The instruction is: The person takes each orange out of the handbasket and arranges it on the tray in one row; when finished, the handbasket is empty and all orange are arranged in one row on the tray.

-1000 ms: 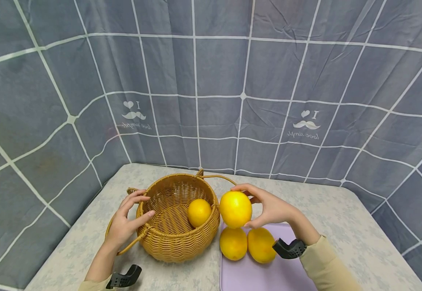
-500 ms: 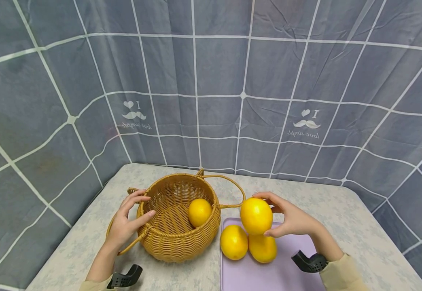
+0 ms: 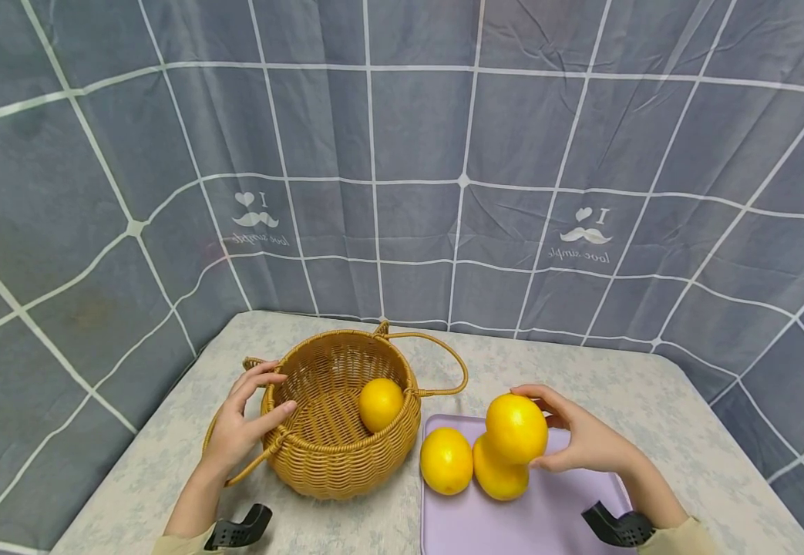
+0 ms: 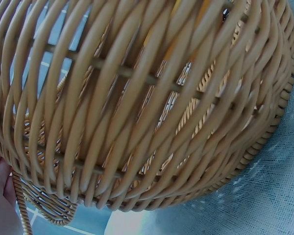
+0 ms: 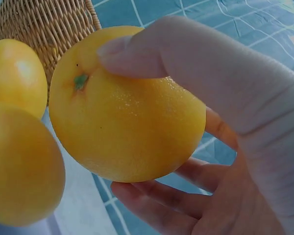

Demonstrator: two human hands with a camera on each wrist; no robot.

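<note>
My right hand (image 3: 585,439) pinches an orange (image 3: 516,428) between thumb and fingers, above the right part of a lilac tray. In the right wrist view the held orange (image 5: 122,117) shows its green stem spot, with the thumb across its top. Two more oranges sit on the tray: the left one (image 3: 446,461) stands apart from the other orange (image 3: 495,478), which the held one partly covers. A brown wicker basket (image 3: 335,470) contains another orange (image 3: 381,405). My left hand (image 3: 238,432) grips the basket's left rim, fingertips over the edge.
The lilac tray (image 3: 457,532) lies right of the basket on a pale patterned tabletop (image 3: 617,385). One looped basket handle (image 3: 453,358) sticks out toward the right, above the tray's far side. A grey checked curtain (image 3: 415,223) closes off the back and sides.
My right hand has moved the held orange right and slightly toward me, away from the basket and over the tray. My left hand has stayed on the basket rim.
</note>
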